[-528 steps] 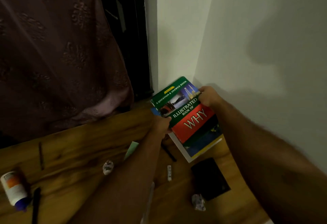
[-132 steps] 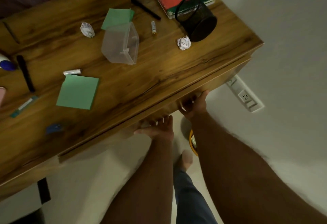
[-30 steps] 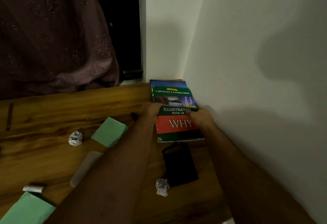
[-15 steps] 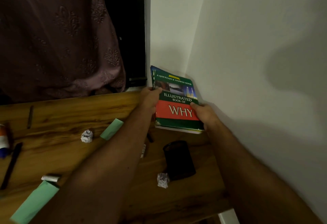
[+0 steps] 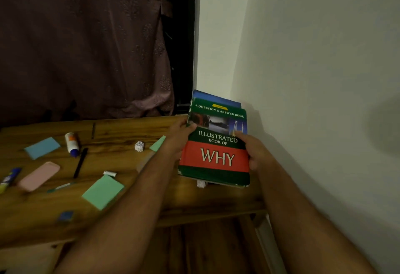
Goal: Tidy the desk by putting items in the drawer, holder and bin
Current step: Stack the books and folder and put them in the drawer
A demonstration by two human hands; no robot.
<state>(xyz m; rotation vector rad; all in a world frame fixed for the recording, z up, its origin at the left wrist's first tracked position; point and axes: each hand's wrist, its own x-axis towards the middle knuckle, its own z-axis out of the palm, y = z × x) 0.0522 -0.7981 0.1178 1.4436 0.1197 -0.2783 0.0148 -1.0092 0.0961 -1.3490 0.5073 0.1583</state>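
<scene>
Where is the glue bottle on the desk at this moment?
The glue bottle lies on the left part of the desk, between the blue paper and the black pen.

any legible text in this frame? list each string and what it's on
"A QUESTION & ANSWER BOOK": top of the green book's cover.
"ILLUSTRATED BOOK OF": middle of the same cover.
"WHY": red band on the same cover.
Yellow tag above the top line on the cover: too small to read.
Glue bottle: orange label, blurred, unreadable.
Glue stick at the left edge: print blurred, unreadable.
</scene>
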